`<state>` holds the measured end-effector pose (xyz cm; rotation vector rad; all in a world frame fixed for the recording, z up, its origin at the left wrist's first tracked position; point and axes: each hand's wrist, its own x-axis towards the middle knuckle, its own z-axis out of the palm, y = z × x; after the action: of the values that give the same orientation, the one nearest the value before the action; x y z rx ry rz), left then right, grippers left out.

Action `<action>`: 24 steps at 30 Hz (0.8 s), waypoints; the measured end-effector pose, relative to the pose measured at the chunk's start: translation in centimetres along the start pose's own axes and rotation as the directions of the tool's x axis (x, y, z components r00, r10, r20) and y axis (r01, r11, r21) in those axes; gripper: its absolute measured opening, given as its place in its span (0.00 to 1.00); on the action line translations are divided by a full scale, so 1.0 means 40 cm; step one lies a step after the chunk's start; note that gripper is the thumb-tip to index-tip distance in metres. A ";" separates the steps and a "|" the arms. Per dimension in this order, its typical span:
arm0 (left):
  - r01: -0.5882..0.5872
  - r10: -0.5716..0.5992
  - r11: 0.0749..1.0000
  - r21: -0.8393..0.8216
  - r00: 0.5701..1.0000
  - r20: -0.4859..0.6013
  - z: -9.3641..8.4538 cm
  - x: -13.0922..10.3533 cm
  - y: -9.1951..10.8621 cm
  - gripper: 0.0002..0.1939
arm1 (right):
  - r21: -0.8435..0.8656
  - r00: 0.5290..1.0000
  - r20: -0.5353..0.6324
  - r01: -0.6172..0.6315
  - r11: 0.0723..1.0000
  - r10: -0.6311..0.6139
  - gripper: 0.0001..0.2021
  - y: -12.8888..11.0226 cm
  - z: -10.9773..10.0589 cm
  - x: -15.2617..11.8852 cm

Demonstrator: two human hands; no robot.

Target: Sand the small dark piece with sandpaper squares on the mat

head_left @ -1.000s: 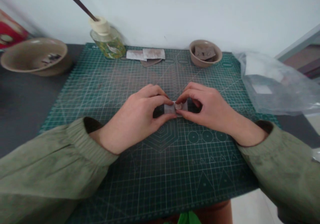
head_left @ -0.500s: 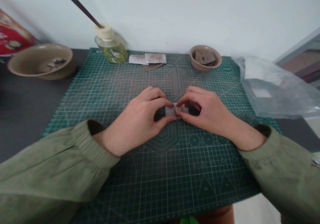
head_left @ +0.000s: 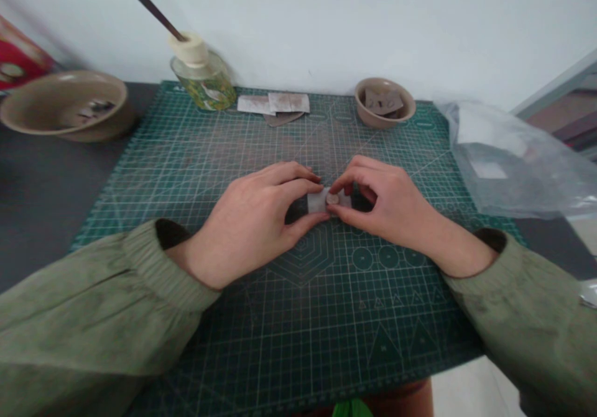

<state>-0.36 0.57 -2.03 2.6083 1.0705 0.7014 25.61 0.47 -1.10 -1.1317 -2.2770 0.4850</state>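
Observation:
A small pale strip (head_left: pixel 317 202) lies on the green cutting mat (head_left: pixel 298 305) near its middle, with a small round beige piece (head_left: pixel 333 200) on top of it. My left hand (head_left: pixel 261 218) comes from the left, its thumb and index fingertip pressing the strip's upper and lower edges beside the round piece. From the right, my right hand (head_left: pixel 385 199) has the round piece between thumb and index finger. The fingertips of both hands are very close together.
Behind the hands stand a glass bottle (head_left: pixel 205 81) with a dark stick, pale strips (head_left: pixel 289 102) and a small bowl (head_left: pixel 383 119) of brown pieces. A larger bowl (head_left: pixel 107 115) is at the left, a clear plastic bag (head_left: pixel 527 181) at the right.
The view has shifted slightly. The fingertips have parted a little around the round piece, so more of it shows on the strip.

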 end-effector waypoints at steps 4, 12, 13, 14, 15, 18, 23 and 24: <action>0.021 -0.021 1.000 0.020 1.000 0.007 -0.004 -0.003 0.001 0.16 | 0.014 1.000 -0.003 0.008 1.000 -0.008 0.07 -0.003 -0.002 0.001; 0.033 -0.033 0.999 0.014 0.999 0.003 -0.009 0.000 0.005 0.15 | 0.022 1.000 -0.010 0.014 1.000 -0.013 0.08 -0.006 -0.003 0.001; 0.033 -0.033 0.999 0.019 0.999 0.003 -0.009 0.000 0.006 0.15 | 0.022 1.000 -0.008 0.014 1.000 -0.014 0.07 -0.005 -0.003 0.001; 0.033 -0.033 0.999 0.024 0.999 0.003 -0.010 0.000 0.006 0.15 | 0.022 1.000 -0.006 0.014 1.000 -0.014 0.07 -0.005 -0.003 0.001; 0.033 -0.033 0.999 0.028 0.999 0.006 -0.009 0.000 0.007 0.15 | 0.021 1.000 -0.003 0.013 1.000 -0.013 0.07 -0.005 -0.003 0.001; 0.035 -0.036 0.999 0.025 0.999 0.012 -0.009 -0.001 0.006 0.17 | 0.013 1.000 -0.001 0.008 1.000 -0.008 0.06 -0.005 -0.002 0.002; 0.040 -0.040 0.999 0.024 0.999 0.016 -0.008 -0.001 0.003 0.17 | 0.001 1.000 -0.020 0.014 1.000 -0.014 0.06 -0.004 0.000 0.002; 0.038 -0.038 0.999 0.024 0.999 0.014 -0.009 -0.001 0.004 0.17 | 0.009 0.999 -0.031 0.013 1.000 -0.012 0.06 -0.004 0.000 0.002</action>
<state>-0.48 0.47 -1.67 2.6012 1.1277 0.6647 25.46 0.44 -0.98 -1.1123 -2.2517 0.4695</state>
